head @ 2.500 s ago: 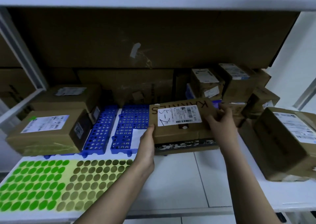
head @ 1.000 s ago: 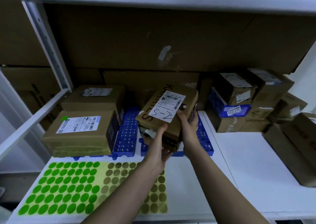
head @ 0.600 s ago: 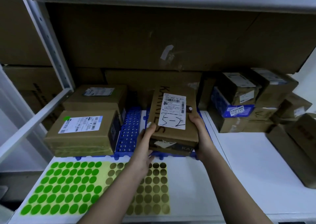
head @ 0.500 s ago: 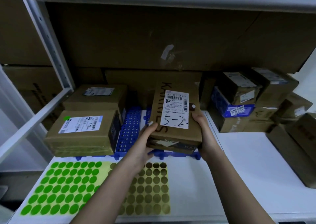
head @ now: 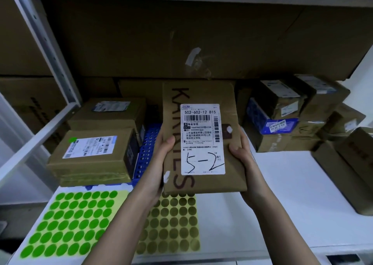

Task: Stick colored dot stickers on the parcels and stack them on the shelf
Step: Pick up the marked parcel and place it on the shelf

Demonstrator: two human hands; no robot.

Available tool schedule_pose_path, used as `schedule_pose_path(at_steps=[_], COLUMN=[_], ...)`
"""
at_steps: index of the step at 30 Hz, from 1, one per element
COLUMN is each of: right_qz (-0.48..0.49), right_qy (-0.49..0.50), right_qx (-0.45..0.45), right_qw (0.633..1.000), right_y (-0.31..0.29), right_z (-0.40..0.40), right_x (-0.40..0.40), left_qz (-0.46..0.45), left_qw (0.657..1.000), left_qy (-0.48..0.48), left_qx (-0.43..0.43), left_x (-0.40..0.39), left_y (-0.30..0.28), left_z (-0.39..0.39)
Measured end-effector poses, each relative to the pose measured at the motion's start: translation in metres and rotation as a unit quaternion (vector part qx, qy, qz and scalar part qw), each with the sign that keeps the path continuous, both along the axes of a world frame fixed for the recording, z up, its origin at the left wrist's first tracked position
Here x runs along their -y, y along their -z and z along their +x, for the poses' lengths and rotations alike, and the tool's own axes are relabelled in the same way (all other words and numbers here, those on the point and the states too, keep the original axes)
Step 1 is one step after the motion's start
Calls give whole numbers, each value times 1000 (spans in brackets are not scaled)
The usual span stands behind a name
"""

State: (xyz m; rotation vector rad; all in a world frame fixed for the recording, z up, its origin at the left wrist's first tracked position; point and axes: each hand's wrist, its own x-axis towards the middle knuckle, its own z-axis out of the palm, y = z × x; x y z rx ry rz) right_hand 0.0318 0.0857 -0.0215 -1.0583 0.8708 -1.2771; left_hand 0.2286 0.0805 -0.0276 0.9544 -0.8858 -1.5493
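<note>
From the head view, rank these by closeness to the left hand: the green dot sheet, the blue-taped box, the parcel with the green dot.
1. Parcel with the green dot, just left of the left hand.
2. Green dot sheet, below-left on the shelf.
3. Blue-taped box, far right, past the held parcel.

Both forearms are reaching forward, the left hand and right hand gripping opposite sides of the same thing, thumbs curling over its front.

A blue perforated plastic grid mat lies on the white surface. Directly behind it stands a large brown cardboard sheet or carton wall; left of it rises a grey slotted metal upright.
</note>
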Motion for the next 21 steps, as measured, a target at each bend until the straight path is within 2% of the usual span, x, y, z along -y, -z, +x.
schedule_pose_path(at_steps=[5,11,21], right_qz=[20,22,23], right_qy=[16,31,29], right_qx=[-1,37,16], right_qw=[1000,999,999], right_y=[-13,-19,-22], right_z=[2,0,-16], right_x=[-7,-14,-21], left_qz=[-34,-47,-70], left_qw=[999,998,996], left_qy=[-5,-23,-45], left_qx=[32,23,18], left_x=[-9,-16,-21], left_y=[-3,-9,-14], left_z=[1,-4,-21])
